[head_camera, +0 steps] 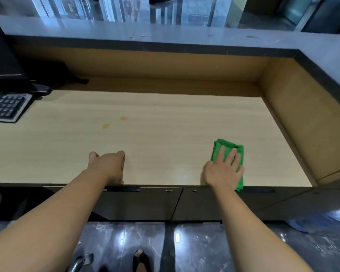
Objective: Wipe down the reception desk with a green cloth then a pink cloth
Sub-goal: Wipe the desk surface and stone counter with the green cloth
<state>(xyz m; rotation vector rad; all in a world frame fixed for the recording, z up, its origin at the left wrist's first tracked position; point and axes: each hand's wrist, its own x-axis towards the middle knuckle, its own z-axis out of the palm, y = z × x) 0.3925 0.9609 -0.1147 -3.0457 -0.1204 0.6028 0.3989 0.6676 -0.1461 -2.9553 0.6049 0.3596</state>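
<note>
On the near right of the desk (165, 124): green cloth (227, 147), folded, lying flat on the pale wood top, its near end hanging just over the front edge.

Right hand (223, 173): palm down on the cloth, fingers (221, 154) straight and slightly spread, pressing it to the desk; nothing pinched or gripped.

Left hand (108, 165): near the front edge at centre, well apart from the cloth, resting on the bare top with fingers curled under and thumb out to the left; holds nothing.

Two small yellowish stains (106, 126), close together, left of centre and farther back than either hand.

Keyboard (5, 107): far left, dark keys, partly cut off by the picture's edge. Monitor (0, 55): dark, behind it in the far left corner.

Raised counter (165, 34): grey, running along the far side and down the right, above brown panels.

Dark drawer fronts (145, 203) under the front edge.

Polished dark stone floor (204, 248) below, with one black shoe (140, 260) at the bottom.
</note>
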